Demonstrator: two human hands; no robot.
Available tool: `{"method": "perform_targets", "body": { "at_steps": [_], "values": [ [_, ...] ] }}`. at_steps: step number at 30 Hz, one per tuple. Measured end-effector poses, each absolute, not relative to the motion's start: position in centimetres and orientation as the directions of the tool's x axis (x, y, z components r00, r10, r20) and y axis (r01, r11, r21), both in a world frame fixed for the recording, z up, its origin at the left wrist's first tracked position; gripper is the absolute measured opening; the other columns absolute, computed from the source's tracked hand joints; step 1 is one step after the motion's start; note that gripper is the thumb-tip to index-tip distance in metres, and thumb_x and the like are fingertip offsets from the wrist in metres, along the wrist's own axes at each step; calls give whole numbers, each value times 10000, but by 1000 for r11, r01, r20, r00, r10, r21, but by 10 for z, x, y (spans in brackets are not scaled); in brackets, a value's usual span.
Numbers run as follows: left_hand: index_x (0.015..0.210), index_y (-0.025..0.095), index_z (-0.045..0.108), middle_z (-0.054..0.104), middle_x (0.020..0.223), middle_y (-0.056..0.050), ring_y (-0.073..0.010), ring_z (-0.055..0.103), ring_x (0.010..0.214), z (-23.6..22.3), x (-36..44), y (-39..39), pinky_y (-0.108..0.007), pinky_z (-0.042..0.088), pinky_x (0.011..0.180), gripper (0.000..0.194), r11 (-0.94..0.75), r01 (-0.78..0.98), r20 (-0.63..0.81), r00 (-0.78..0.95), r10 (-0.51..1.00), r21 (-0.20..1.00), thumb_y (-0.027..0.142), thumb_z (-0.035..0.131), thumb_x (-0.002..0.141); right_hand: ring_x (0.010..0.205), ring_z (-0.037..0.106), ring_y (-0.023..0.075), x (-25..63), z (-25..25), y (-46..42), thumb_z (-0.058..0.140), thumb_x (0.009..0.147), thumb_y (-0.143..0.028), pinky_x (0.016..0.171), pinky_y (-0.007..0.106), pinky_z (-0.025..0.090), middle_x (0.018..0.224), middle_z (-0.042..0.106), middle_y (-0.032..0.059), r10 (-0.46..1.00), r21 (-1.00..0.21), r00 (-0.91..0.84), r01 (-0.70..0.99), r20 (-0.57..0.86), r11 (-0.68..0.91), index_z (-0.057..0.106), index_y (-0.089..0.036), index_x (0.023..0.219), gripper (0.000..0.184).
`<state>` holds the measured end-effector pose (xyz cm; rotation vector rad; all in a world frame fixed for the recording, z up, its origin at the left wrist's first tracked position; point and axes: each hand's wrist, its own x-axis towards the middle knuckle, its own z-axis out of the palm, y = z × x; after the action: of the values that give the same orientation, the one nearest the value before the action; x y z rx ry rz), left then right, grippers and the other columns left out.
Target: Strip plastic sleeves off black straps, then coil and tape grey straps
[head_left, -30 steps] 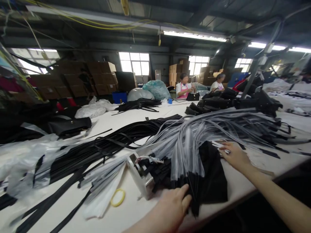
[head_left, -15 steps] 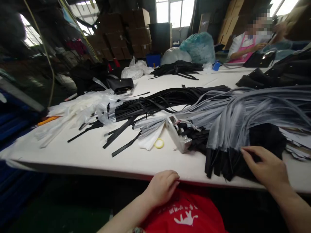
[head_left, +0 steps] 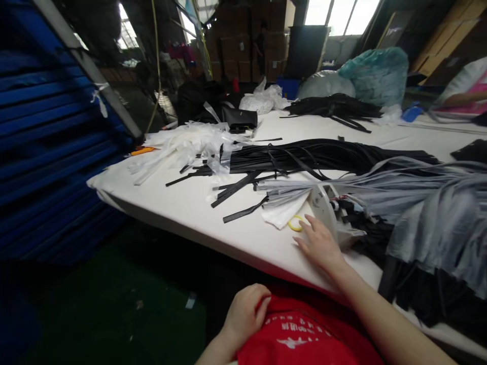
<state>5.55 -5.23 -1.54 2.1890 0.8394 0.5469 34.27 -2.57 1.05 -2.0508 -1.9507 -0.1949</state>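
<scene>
My right hand (head_left: pixel 319 246) lies flat on the white table (head_left: pixel 198 213) with fingers spread, fingertips beside a yellow ring (head_left: pixel 296 223) and a white device (head_left: pixel 329 215). My left hand (head_left: pixel 245 312) is off the table, below its edge, fingers curled loosely against my red shirt (head_left: pixel 300 334), holding nothing I can see. To the right of my right hand lies a heap of grey plastic-sleeved strips (head_left: pixel 418 203) over black pieces (head_left: pixel 422 289).
Black straps (head_left: pixel 304 154) and loose clear plastic bags (head_left: pixel 186 142) cover the table's middle and left. A blue stacked wall (head_left: pixel 41 152) stands at the left, above a dark green floor (head_left: pixel 125 304). Cardboard boxes, filled bags (head_left: pixel 375 73) and another person's arm (head_left: pixel 462 94) are at the back.
The view has swung left and down. My right hand has moved from the black pieces to the table beside the yellow ring. My left hand has dropped lower against my shirt.
</scene>
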Motion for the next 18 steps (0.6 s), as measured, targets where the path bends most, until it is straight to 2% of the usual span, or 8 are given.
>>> {"method": "perform_targets", "body": {
  "at_steps": [3, 6, 9, 12, 16, 18],
  "values": [
    [922, 199, 619, 682, 875, -52, -176, 638, 809, -19, 38, -49, -289, 520, 759, 167, -502, 425, 117, 664, 738, 753, 184, 452, 917, 1258, 456, 346, 343, -1, -12, 559, 876, -431, 1039, 465, 387, 1374, 490, 217, 963, -29, 84, 996, 255, -79, 606, -110, 1188, 451],
    [902, 197, 628, 683, 872, -55, -177, 634, 807, -19, 24, -46, -291, 513, 760, 188, -448, 469, 69, 628, 775, 761, 191, 441, 924, 1250, 454, 341, 342, 1, -6, 523, 894, -440, 1027, 467, 380, 1350, 510, 218, 971, 11, 60, 998, 230, -64, 618, -109, 1145, 426],
    [893, 192, 639, 682, 868, -57, -180, 632, 809, -17, 18, -42, -297, 509, 766, 204, -411, 494, 32, 609, 792, 766, 196, 438, 928, 1138, 535, 297, 332, 13, 4, 476, 930, -383, 961, 407, 418, 1217, 599, 186, 977, -13, 39, 999, 208, -37, 619, -116, 1149, 374],
    [893, 190, 640, 685, 874, -52, -180, 633, 816, -15, 20, -38, -300, 507, 774, 188, -410, 491, 29, 614, 789, 769, 191, 454, 921, 941, 608, 231, 312, 25, 25, 403, 970, -304, 818, 328, 448, 1030, 663, 116, 993, -68, -5, 998, 122, 13, 627, -172, 1167, 326],
    [898, 193, 632, 687, 890, -40, -174, 630, 822, -11, 28, -36, -294, 501, 777, 164, -428, 476, 43, 629, 776, 768, 175, 471, 914, 904, 608, 216, 282, 27, 56, 455, 949, -239, 725, 294, 416, 1049, 636, 113, 999, -30, -26, 999, 27, 27, 584, -181, 1241, 324],
    [897, 193, 631, 687, 890, -37, -173, 629, 822, -10, 30, -37, -292, 501, 774, 155, -430, 477, 47, 626, 778, 767, 180, 477, 912, 890, 602, 217, 273, 24, 66, 487, 939, -246, 710, 291, 401, 1031, 622, 127, 1000, 0, -2, 1000, 8, 2, 609, -155, 1184, 289]
  ]
}}
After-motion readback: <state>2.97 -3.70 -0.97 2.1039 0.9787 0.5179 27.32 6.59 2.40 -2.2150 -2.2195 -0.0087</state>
